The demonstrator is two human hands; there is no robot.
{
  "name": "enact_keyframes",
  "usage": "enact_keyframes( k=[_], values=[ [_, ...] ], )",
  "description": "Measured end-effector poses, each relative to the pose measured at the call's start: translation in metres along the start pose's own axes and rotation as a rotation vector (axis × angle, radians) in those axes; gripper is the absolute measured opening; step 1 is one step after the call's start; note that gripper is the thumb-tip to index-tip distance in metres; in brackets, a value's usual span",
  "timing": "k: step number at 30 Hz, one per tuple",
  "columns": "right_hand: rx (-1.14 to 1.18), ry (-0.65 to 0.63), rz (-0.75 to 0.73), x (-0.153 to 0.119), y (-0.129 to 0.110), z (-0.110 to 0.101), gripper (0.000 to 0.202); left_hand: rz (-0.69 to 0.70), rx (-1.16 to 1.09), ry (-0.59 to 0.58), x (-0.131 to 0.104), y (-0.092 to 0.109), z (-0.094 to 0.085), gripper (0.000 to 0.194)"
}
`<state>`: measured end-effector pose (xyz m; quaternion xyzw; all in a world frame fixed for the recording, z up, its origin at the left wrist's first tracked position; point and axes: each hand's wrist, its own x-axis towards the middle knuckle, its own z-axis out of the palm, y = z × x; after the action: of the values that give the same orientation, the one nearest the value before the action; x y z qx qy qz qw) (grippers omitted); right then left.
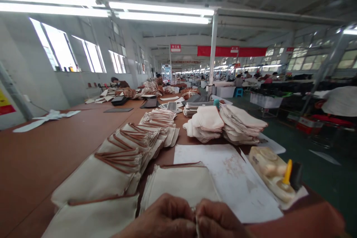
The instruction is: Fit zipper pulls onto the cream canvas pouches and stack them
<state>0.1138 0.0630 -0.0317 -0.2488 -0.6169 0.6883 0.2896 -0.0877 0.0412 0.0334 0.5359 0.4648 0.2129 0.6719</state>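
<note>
My left hand [167, 217] and my right hand [216, 217] are close together at the bottom centre, fingers closed in a pinch. Between them is a pale edge of material, mostly hidden by the fingers. Just beyond lies a stack of cream fabric pieces [182, 182] with a brown-trimmed top edge. To the left, overlapping rows of similar cream pieces [111, 171] show brown trim, and another cream piece [97, 215] lies nearest on that side.
White paper [228, 178] with brownish stains lies right of centre. A yellow-handled tool [288, 171] stands in a pale container [267, 161] at the right edge. Behind are cream stacks [208, 119] on the brown table [55, 156], with a metal post [213, 52] beyond.
</note>
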Motion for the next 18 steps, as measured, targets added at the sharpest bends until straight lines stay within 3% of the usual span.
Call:
enact_keyframes(
  k=[5, 14, 18],
  values=[
    [-0.179, 0.102, -0.005, -0.013, -0.005, 0.000, 0.047, 0.051, 0.029, -0.003, -0.002, -0.002, 0.005, 0.030],
    [-0.147, 0.026, 0.049, -0.008, -0.025, 0.003, 0.046, 0.153, 0.318, 0.072, 0.000, 0.003, 0.013, 0.015],
    [-0.031, 0.019, 0.085, -0.007, -0.024, 0.001, 0.039, 0.171, 0.456, 0.093, 0.000, 0.002, 0.011, 0.019]
  ],
)
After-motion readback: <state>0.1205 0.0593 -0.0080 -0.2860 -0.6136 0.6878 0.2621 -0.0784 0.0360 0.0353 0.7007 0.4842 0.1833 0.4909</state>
